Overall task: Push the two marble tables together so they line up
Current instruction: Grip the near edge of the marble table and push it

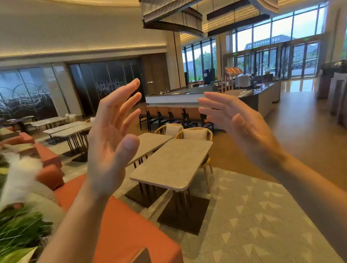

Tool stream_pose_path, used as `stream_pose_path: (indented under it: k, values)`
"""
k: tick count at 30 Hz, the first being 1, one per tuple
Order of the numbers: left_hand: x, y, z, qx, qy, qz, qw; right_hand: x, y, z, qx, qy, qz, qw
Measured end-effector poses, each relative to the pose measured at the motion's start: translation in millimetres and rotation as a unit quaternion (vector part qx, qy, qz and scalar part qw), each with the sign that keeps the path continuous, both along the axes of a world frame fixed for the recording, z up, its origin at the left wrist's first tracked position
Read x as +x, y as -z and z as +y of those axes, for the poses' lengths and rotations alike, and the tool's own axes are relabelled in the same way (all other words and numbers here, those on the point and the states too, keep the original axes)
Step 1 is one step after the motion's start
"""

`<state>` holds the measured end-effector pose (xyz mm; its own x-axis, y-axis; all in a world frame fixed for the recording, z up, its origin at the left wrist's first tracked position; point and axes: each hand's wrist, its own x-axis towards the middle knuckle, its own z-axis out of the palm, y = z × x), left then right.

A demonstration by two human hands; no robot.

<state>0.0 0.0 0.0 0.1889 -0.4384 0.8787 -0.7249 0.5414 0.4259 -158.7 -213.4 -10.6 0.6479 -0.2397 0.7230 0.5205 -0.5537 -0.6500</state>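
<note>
**Two marble desks apart, both hands raised and empty**

The nearer pale rectangular marble-topped desk [172,164] stands on the patterned grey carpet [256,218], its dark metal base plate [182,217] beneath; the farther matching marble desk [148,143] sits just beside it, offset and not flush. Stone tops on plate bases likely drag heavily; pushing low on a long edge looks safest. The left hand [110,148] and right hand [244,130] hover spread wide, each grip holding nothing. An orange sofa [122,233] flanks the desks.

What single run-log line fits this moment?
left hand: open, raised | right hand: open, raised | marble tables: untouched, apart | phase: before push
</note>
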Motion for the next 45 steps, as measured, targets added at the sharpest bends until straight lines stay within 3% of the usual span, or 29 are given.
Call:
stream_pose_path:
  k: [16,31,45]
  values:
    - [40.9,12.7,-296.1,0.009,-0.041,0.014,0.999,68.0,5.8,-288.2,0.009,-0.066,-0.004,0.998]
    - [192.8,96.9,-515.5,0.013,-0.065,0.050,0.997,241.8,67.9,-513.9,-0.023,-0.129,0.050,0.990]
    - [300.9,183.4,-693.3,0.077,-0.203,0.130,0.967,413.1,166.2,-710.0,-0.009,-0.247,0.089,0.965]
